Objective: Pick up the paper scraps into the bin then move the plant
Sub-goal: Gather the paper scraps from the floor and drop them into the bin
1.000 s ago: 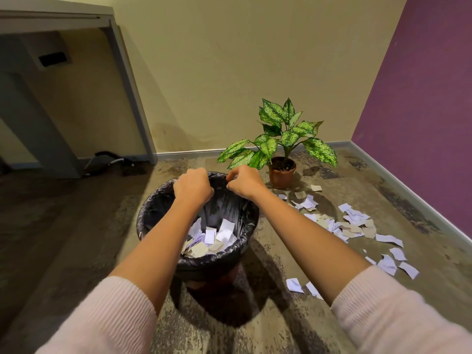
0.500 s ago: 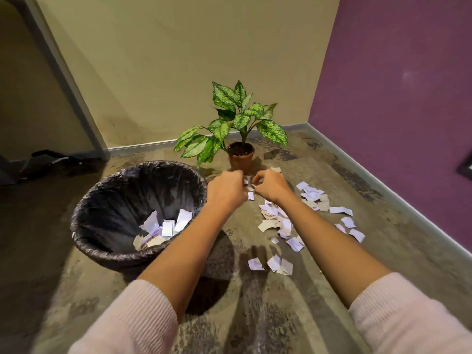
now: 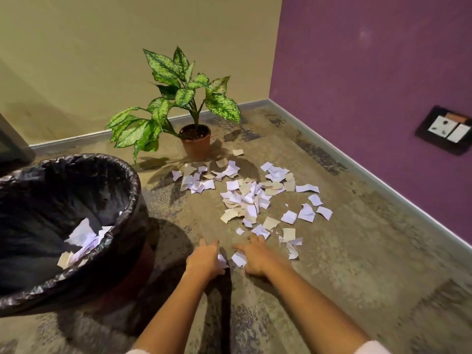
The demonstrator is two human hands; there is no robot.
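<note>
White and beige paper scraps (image 3: 245, 200) lie scattered on the floor in front of the potted plant (image 3: 178, 98), which stands in a brown pot (image 3: 195, 144) near the corner. The bin (image 3: 132, 180), lined with a black bag, stands at the left with several scraps (image 3: 84, 236) inside. My left hand (image 3: 204, 259) and my right hand (image 3: 258, 256) rest low on the floor at the near edge of the pile, fingers spread. Two white scraps (image 3: 238, 259) lie between the hands, one touching my left thumb. Neither hand is closed around anything.
A purple wall with a dark socket plate (image 3: 447, 130) runs along the right, and a beige wall stands behind the plant. A grey skirting (image 3: 357, 169) lines both walls. A dark furniture leg (image 3: 7, 144) shows at the far left.
My hands left the bin's rim, swung right over the scraps and came down to the floor at the pile's near edge. The view turned right and dropped lower.
</note>
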